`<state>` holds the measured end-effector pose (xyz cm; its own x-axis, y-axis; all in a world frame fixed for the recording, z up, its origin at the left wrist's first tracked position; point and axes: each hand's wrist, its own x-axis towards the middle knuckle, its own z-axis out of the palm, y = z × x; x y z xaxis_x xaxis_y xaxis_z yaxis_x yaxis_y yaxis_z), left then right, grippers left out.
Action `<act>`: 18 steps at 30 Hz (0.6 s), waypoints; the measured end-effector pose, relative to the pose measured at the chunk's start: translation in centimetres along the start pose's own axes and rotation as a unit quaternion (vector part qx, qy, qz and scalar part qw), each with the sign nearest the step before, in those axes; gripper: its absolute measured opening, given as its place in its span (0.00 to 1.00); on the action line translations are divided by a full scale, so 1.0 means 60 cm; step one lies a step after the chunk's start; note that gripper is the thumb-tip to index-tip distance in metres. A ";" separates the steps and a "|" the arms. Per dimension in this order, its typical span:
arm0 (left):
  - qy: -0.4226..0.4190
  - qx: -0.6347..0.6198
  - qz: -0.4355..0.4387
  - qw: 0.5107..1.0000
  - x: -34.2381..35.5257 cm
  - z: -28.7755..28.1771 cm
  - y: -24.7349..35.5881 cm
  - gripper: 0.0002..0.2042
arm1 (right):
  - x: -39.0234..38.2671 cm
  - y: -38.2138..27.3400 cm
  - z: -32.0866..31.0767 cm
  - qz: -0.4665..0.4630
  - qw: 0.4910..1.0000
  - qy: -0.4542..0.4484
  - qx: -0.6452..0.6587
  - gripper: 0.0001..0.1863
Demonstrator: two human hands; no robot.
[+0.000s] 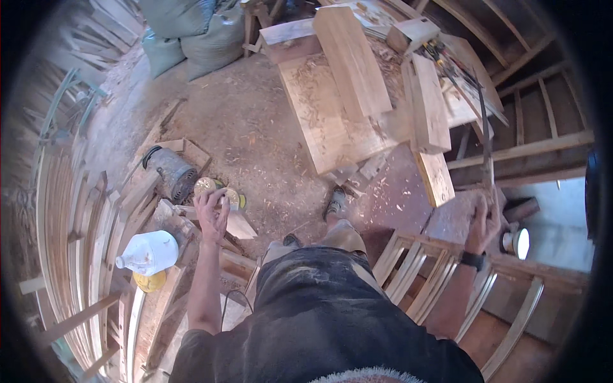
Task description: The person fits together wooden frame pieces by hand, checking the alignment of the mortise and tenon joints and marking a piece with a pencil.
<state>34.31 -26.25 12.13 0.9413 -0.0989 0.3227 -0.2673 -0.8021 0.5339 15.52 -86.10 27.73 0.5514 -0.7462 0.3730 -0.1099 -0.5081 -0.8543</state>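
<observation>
On my feed the left hand (212, 214) has its fingers loosely bent and spread, nothing visible in them, close to two round, yellow-rimmed things (233, 196) on the left. The right hand (482, 226) is at the near end of a long, dark, blade-like tool (485, 131), fingers curled; I cannot tell whether they close on it. That tool points far, to the right of the low counter (297, 96), which carries a thick plank (351, 60) and loose shavings. My widest open room is the dusty floor (246, 121) between the counter's left edge and a grey motor (171, 173). A slatted frame (418, 281) crowds the near right, a white jug (152, 250) the near left. Any lettering is too small for me to read.
</observation>
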 end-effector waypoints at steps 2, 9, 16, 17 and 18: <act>0.016 0.016 0.037 0.999 0.046 -0.003 0.016 0.09 | 0.063 0.007 0.087 -0.042 0.998 -0.023 -0.029 0.20; 0.081 0.018 -0.005 0.997 0.202 -0.042 0.131 0.06 | 0.260 0.120 0.283 -0.223 0.931 -0.073 -0.280 0.24; 0.168 -0.100 -0.074 0.978 0.301 -0.063 0.202 0.07 | 0.318 0.166 0.352 -0.224 0.908 -0.212 -0.285 0.22; 0.162 -0.140 -0.093 0.972 0.314 -0.066 0.208 0.06 | 0.318 0.172 0.352 -0.248 0.905 -0.194 -0.286 0.23; 0.154 -0.184 -0.108 0.965 0.334 -0.067 0.216 0.06 | 0.321 0.173 0.352 -0.270 0.902 -0.171 -0.290 0.24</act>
<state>48.90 -36.25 28.63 0.8926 0.2724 0.3593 -0.1800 -0.5153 0.8379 42.46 -96.64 18.39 0.8660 -0.1959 0.4601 -0.1080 -0.9717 -0.2103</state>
